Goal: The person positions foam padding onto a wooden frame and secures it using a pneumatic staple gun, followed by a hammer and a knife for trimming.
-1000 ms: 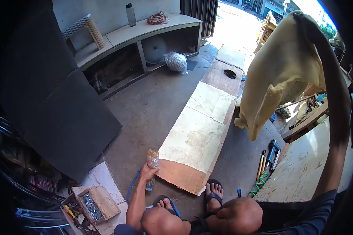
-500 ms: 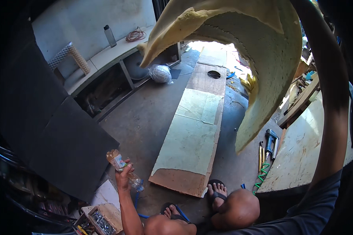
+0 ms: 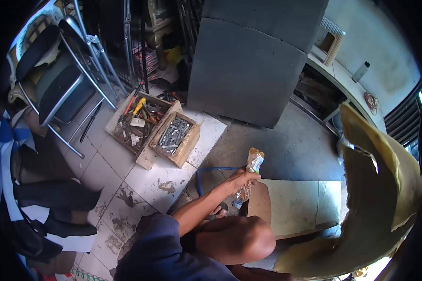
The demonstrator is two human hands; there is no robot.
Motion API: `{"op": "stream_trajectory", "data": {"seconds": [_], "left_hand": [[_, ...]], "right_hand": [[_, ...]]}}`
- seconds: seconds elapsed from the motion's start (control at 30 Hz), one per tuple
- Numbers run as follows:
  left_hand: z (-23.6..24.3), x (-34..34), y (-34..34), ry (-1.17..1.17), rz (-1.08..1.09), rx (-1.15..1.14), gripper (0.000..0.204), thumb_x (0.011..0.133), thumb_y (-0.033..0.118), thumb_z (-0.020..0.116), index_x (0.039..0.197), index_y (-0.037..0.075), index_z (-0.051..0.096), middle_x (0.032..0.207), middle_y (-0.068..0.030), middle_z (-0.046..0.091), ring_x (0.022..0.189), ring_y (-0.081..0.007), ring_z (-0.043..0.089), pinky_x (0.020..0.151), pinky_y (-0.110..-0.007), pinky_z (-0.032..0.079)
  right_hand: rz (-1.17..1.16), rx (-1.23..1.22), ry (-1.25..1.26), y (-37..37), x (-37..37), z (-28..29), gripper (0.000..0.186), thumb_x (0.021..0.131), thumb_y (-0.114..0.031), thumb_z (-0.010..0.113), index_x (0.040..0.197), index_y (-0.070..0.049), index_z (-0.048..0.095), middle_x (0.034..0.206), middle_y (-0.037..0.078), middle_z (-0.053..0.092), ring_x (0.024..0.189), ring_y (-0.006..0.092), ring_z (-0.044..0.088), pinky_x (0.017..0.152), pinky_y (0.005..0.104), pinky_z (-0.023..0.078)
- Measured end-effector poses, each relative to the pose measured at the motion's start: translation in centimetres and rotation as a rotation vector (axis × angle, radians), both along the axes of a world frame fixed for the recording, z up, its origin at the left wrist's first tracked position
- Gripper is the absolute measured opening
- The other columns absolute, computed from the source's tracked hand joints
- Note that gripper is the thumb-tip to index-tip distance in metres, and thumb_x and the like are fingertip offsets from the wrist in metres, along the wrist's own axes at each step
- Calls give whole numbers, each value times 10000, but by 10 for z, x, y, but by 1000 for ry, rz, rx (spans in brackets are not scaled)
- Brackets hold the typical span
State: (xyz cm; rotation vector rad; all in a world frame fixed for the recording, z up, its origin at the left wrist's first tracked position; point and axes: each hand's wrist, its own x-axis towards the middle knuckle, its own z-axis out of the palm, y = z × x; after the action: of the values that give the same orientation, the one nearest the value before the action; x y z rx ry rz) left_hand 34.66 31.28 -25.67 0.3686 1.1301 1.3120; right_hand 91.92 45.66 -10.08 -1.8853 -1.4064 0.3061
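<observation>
My left hand [image 3: 243, 179] is closed around the middle of a clear plastic bottle [image 3: 254, 161]. The bottle has a coloured label, an amber tint at its upper end and a bluish cap pointing down. To the right a large curved sheet of yellowish foam [image 3: 370, 229] stands raised, with ragged edges and a folded-over flap. A little of my right arm [image 3: 262, 273] shows at the lower edge beside the foam, but its fingers cannot be made out. Below and right of the bottle lies a long board [image 3: 295, 206] with a pale green covering and a bare brown end.
Two wooden boxes stand on the tiles to the left, one with hand tools [image 3: 135, 117], the other with metal pieces [image 3: 176, 135]. Beyond stand a tall black panel [image 3: 248, 70] and folding chairs [image 3: 63, 79]. A blue hose [image 3: 199, 175] runs along the floor. Dark cloth [image 3: 56, 196] lies far left.
My view has swung left, bringing the tool boxes and chairs into sight. The foam now appears at the right instead of overhead. My left hand still grips the bottle.
</observation>
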Motion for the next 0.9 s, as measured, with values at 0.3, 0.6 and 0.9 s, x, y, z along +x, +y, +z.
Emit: {"op": "stream_trajectory", "data": {"seconds": [0.3,0.6,0.9], "left_hand": [[-24,-38,-86,196,334,-159,326,826,270,788,1038,57,661,879,-61,674,779,-171,636,717,-318,493],[-16,-71,-53,22,413,88,413,861,143,766,1218,65,574,1020,-85,701,898,-192,683,780,-337,537],[33,-114,-7,8,364,382,444,929,195,741,1303,82,530,1068,-120,680,870,-207,691,761,-360,579]], "right_hand": [[-27,-118,164,47,-17,-72,414,992,-342,666,1235,-8,650,1039,63,712,885,174,674,824,351,563],[-235,-194,469,19,-7,-154,421,998,-344,660,1249,-7,643,1055,66,712,900,177,675,839,353,563],[-148,-166,1123,-15,-90,-261,378,1056,-265,551,1318,8,571,1273,127,645,1104,263,651,963,396,556]]}}
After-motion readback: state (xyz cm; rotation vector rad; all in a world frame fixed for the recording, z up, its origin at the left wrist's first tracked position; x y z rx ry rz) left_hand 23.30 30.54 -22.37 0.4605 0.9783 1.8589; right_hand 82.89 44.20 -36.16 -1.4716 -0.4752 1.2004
